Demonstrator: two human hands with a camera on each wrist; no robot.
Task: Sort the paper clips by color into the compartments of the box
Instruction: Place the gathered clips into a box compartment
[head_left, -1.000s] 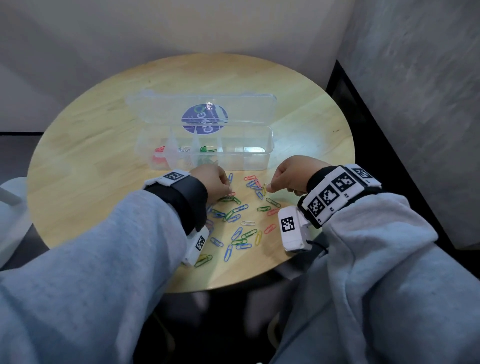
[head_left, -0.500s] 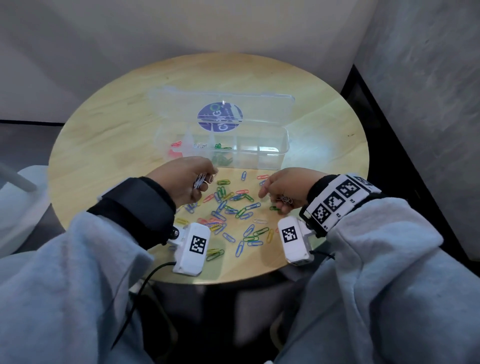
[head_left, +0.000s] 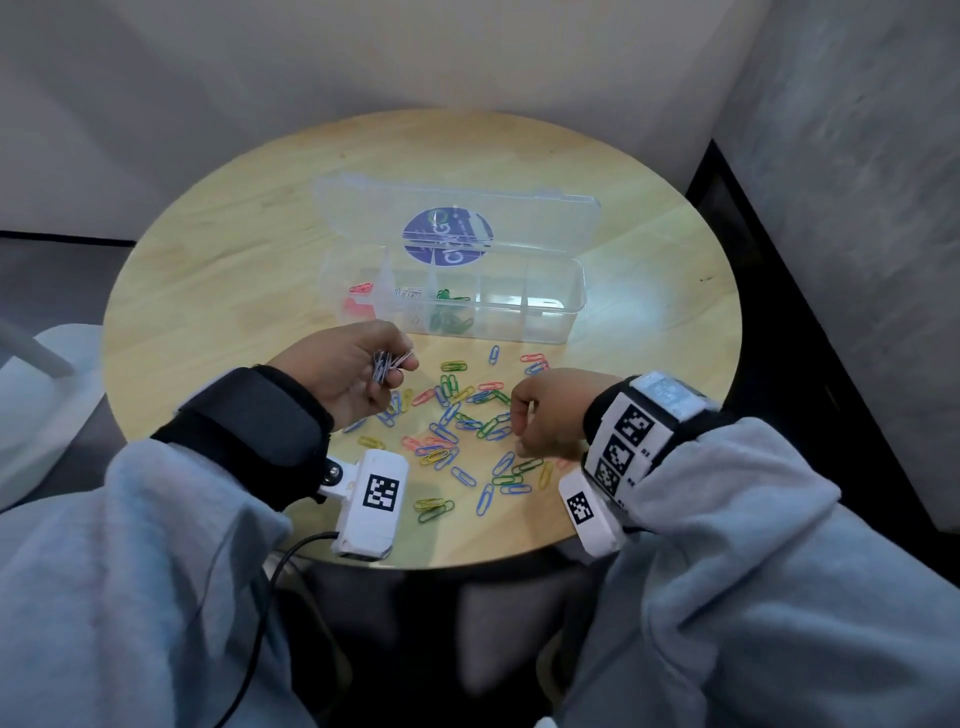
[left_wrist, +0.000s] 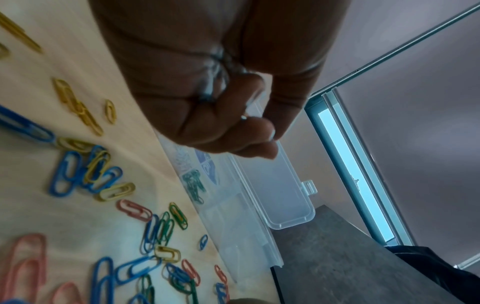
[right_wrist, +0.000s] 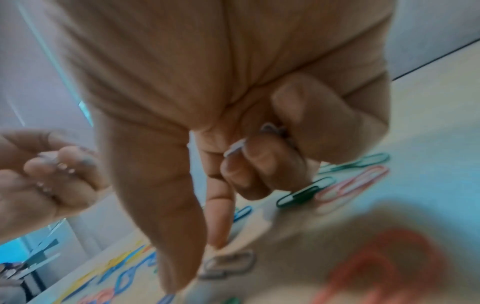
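box (head_left: 550, 317): clear plastic, lid open, on round wooden worktop (head_left: 208, 291) | loose clips (head_left: 467, 415): coloured wire loops before box | left hand (head_left: 353, 371): pinches white clips (head_left: 387, 364) | right hand (head_left: 545, 410): curled around pale clips (right_wrist: 235, 148), near box

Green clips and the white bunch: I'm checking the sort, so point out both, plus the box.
green clips (head_left: 451, 310), head view, pile in third compartment.
white clips (head_left: 387, 364), head view, bunch middle.
box (head_left: 569, 317), head view, front wall.
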